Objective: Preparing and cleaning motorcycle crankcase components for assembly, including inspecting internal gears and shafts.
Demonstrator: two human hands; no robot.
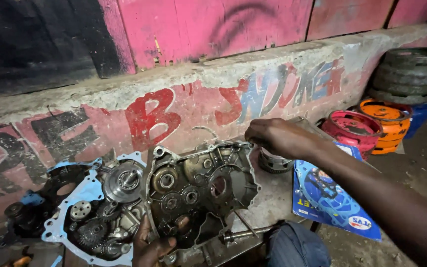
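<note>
Head view: greasy grey engine cover [201, 190]

Left hand [151, 244] grips engine cover [201, 190] upright; right hand [277, 138] on its top edge.

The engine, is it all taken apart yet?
Partly. The metal engine cover is already off; the left hand props it up. The gear half with its blue gasket lies open, gears in place. The right hand reaches by a round toothed part.

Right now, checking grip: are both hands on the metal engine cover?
No: the left hand holds the engine cover; the right hand rests beyond its corner.
</note>
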